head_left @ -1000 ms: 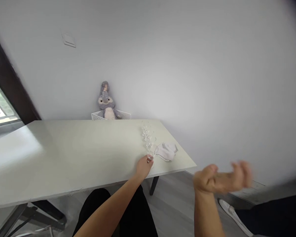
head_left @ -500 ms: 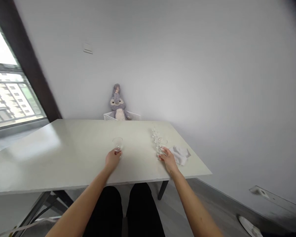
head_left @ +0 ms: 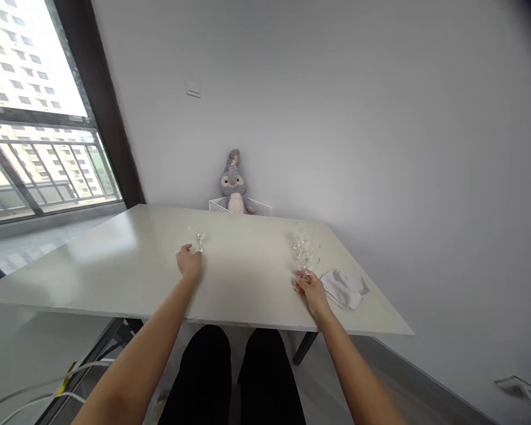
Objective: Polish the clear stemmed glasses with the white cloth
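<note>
A clear stemmed glass [head_left: 200, 238] stands on the pale table [head_left: 248, 295] at left centre. Right beside its base is my left hand [head_left: 189, 261], fingers curled and partly hidden, so its hold on the glass is unclear. Several clear glasses [head_left: 302, 245] form a row at the right, running away from me. At the near end of that row, my right hand [head_left: 310, 285] has its fingers bent around the lower part of a glass. A crumpled white cloth [head_left: 343, 287] lies just to the right of my right hand.
A grey plush toy [head_left: 233, 186] sits in a white basket [head_left: 261, 207] behind the table's far edge, against the wall. To the left is a window with a railing. White cables [head_left: 88, 365] hang below the table's left part.
The view has turned left. My left hand has moved left and away from me across the table, and the glass by it now stands farther back. My right hand remains by the row.
</note>
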### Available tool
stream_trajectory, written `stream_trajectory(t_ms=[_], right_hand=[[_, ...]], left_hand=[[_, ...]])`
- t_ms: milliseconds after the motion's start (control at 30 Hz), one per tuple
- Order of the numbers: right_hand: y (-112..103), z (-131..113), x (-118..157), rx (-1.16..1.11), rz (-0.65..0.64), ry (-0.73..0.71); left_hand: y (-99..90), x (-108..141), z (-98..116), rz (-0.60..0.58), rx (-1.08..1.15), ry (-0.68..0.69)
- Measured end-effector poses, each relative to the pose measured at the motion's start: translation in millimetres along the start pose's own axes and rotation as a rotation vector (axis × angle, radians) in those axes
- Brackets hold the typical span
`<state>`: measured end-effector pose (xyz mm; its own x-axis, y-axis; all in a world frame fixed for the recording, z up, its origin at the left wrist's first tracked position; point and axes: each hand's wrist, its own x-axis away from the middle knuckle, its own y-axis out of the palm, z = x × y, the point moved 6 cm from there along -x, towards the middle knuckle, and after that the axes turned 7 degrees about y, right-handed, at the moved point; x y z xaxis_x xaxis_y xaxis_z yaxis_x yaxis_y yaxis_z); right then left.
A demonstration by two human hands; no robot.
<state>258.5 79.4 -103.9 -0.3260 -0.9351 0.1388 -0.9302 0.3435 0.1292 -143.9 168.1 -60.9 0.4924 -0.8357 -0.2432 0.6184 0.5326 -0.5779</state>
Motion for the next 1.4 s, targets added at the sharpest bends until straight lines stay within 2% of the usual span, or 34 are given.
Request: stream_trajectory(t_ms=[67, 200, 267, 333, 467, 533, 600, 767, 867, 1033, 1133, 1267, 1400], right_hand=[[11.2, 1.4, 4.3, 0.003, -0.013, 0.001], [47.8, 5.0, 16.1, 0.03, -0.152, 0.0], [58.9, 4.8, 19.1, 0.056, -0.199, -0.013], [51.6, -0.4, 16.4, 0.062, -0.103, -0.065], [2.6, -17.2, 0.0, 0.042, 0.277, -0.176], [-14.3, -22.8, -12.8, 0.045, 0.346, -0.171], [-19.4, -24.2, -26.9, 0.029, 0.324, -0.132], [-3.7, -12.3, -47.0, -0.015, 0.183, -0.021], [4.8, -4.5, -46.1, -0.002, 0.145, -0.026], [16.6, 4.1, -38.1, 0.027, 0.058, -0.02], [21.6, 7.1, -35.0, 0.031, 0.023, -0.025], [21.9, 11.2, -35.6, 0.015, 0.008, -0.041], [20.7, 13.4, -37.0, 0.01, -0.01, -0.05]], left_hand=[[6.7, 27.2, 12.1, -0.034, 0.023, 0.08], [45.0, 92.8, 46.4, -0.269, 0.102, 0.285], [64.1, 120.9, 63.2, -0.386, 0.135, 0.4], [78.2, 137.8, 71.6, -0.456, 0.161, 0.407], [93.6, 145.4, 75.5, -0.508, 0.222, 0.286], [96.6, 143.7, 76.4, -0.506, 0.244, 0.241], [97.6, 141.6, 77.2, -0.506, 0.253, 0.226], [86.3, 127.8, 67.3, -0.489, 0.23, 0.222], [67.8, 106.1, 49.2, -0.423, 0.193, 0.19], [31.2, 53.8, 11.2, -0.269, 0.138, 0.113], [15.4, 24.4, -8.5, -0.192, 0.115, 0.053], [6.5, -1.7, -24.8, -0.136, 0.102, -0.004], [8.3, -13.7, -30.6, -0.125, 0.104, -0.028]])
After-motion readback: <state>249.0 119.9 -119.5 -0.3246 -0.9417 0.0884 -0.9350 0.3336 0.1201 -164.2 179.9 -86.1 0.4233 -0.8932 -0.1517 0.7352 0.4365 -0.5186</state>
